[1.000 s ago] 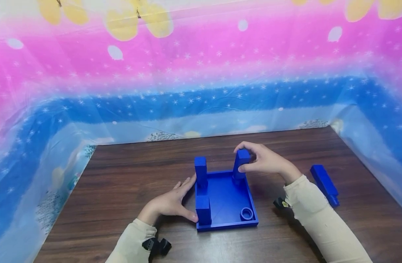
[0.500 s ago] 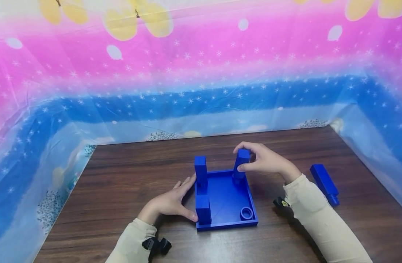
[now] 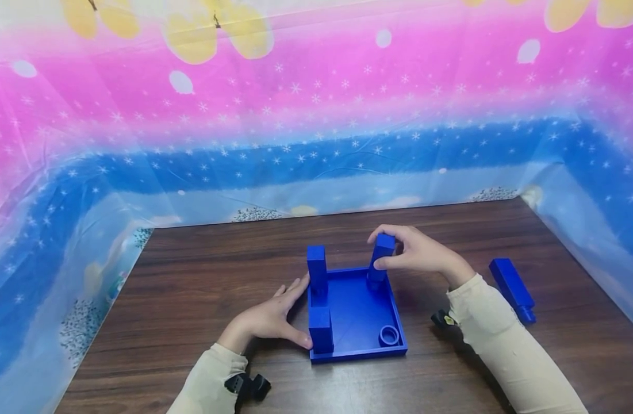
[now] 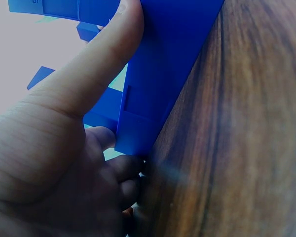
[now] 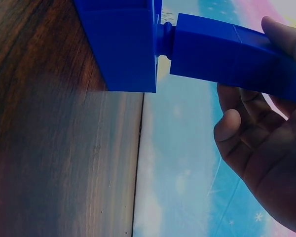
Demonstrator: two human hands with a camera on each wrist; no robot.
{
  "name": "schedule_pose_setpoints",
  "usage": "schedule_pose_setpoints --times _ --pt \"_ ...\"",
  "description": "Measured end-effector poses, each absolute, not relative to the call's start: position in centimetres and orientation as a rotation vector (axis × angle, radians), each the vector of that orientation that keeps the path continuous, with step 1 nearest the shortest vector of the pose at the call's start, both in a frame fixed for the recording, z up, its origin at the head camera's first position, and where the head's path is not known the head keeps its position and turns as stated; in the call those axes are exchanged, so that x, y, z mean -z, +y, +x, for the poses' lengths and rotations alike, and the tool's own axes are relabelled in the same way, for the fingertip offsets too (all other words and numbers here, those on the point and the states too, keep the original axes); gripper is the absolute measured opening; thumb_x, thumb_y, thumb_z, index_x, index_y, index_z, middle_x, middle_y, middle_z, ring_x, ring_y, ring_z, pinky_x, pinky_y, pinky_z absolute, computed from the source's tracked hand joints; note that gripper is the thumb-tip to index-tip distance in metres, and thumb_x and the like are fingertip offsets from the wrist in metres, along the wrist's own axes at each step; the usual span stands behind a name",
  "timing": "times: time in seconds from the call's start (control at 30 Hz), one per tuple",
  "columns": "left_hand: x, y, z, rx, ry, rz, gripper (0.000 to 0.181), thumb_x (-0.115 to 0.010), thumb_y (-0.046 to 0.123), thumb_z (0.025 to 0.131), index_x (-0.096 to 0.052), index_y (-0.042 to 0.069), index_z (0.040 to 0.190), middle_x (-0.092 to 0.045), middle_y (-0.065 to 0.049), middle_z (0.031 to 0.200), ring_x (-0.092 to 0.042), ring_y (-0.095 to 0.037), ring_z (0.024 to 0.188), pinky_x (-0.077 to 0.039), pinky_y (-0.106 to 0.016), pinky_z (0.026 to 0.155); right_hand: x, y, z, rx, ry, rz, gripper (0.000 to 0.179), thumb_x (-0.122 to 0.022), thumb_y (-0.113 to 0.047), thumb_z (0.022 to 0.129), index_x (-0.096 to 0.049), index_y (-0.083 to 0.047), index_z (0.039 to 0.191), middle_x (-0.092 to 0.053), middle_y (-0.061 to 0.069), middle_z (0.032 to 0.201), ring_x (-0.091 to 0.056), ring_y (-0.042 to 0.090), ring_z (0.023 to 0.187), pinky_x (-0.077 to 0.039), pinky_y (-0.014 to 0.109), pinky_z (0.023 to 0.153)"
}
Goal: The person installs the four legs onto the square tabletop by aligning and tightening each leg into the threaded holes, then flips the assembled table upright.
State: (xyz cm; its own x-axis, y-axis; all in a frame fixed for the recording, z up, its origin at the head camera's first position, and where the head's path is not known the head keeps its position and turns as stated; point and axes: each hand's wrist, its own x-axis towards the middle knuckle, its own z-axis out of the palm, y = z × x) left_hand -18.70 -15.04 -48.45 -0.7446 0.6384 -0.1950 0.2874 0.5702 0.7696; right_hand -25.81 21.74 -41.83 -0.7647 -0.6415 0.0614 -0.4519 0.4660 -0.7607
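Note:
A shallow blue square tray [image 3: 355, 313] lies on the table, its rim facing up. Square blue legs stand upright at its far left corner [image 3: 317, 267] and near left corner [image 3: 321, 332]. My right hand [image 3: 419, 250] pinches a third leg [image 3: 382, 248] between thumb and fingers over the far right corner. In the right wrist view, this leg [image 5: 207, 49] leans slightly, its round neck showing between it and the tray wall [image 5: 126, 49]. My left hand [image 3: 267, 316] is spread along the tray's left side, thumb near the front corner, fingertips near the back.
A round socket [image 3: 388, 336] sits bare in the tray's near right corner. One more blue leg [image 3: 510, 282], with a peg at its end, lies on the wooden table [image 3: 218, 253] beyond my right forearm. A patterned cloth [image 3: 316, 115] hangs around the table's back and sides.

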Motion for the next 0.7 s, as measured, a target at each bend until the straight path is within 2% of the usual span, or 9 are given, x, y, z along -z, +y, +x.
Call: schedule_pose_setpoints --times 0.1,0.3,0.5,0.6,0.7 --pt "48.4 -15.0 -18.6 -1.018 2.354 0.737 0.141 -0.091 0.063 0.073 -0.001 0.016 0.171 -0.004 -0.014 0.177 0.007 -0.036 0.161 0.003 -0.06 0.127 41.8 21.9 -25.8 1.166 2.494 -0.942 0.046 -0.082 -0.027 0.094 -0.063 -0.013 0.134 -0.069 0.005 0.093 -0.061 0.023 0.069 -0.052 0.036 0.063" --pt "48.0 -14.8 -18.6 -1.025 2.335 0.723 0.139 -0.093 0.055 0.075 -0.002 0.014 0.171 -0.004 -0.018 0.176 0.008 -0.042 0.16 0.003 -0.064 0.126 41.8 22.2 -25.9 1.143 2.514 -0.934 0.056 -0.084 -0.033 0.093 -0.06 -0.013 0.14 -0.069 0.011 0.121 -0.063 0.024 0.071 -0.053 0.038 0.067" --pt "48.3 -14.9 -18.7 -1.01 2.348 0.701 0.142 -0.092 0.06 0.072 -0.001 0.014 0.171 -0.003 -0.011 0.177 0.008 -0.035 0.161 0.002 -0.059 0.128 41.9 22.5 -26.2 1.18 2.448 -0.915 0.066 -0.089 -0.028 0.088 -0.057 -0.01 0.143 -0.072 0.008 0.115 -0.069 0.029 0.088 -0.057 0.045 0.08" --pt "48.2 -14.9 -18.7 -1.007 2.349 0.697 0.142 -0.093 0.06 0.072 -0.001 0.015 0.171 -0.003 -0.01 0.177 0.008 -0.034 0.161 0.003 -0.058 0.128 41.9 22.9 -26.3 1.208 2.406 -0.892 0.072 -0.091 -0.025 0.085 -0.055 -0.012 0.147 -0.071 0.009 0.121 -0.071 0.03 0.095 -0.057 0.048 0.087" --pt "48.0 -14.9 -18.6 -1.015 2.343 0.711 0.14 -0.093 0.058 0.074 -0.002 0.015 0.171 -0.003 -0.015 0.177 0.008 -0.039 0.161 0.004 -0.061 0.127 41.8 23.3 -26.3 1.218 2.362 -0.899 0.077 -0.091 -0.019 0.084 -0.053 -0.012 0.15 -0.069 0.009 0.128 -0.071 0.03 0.105 -0.056 0.052 0.095"
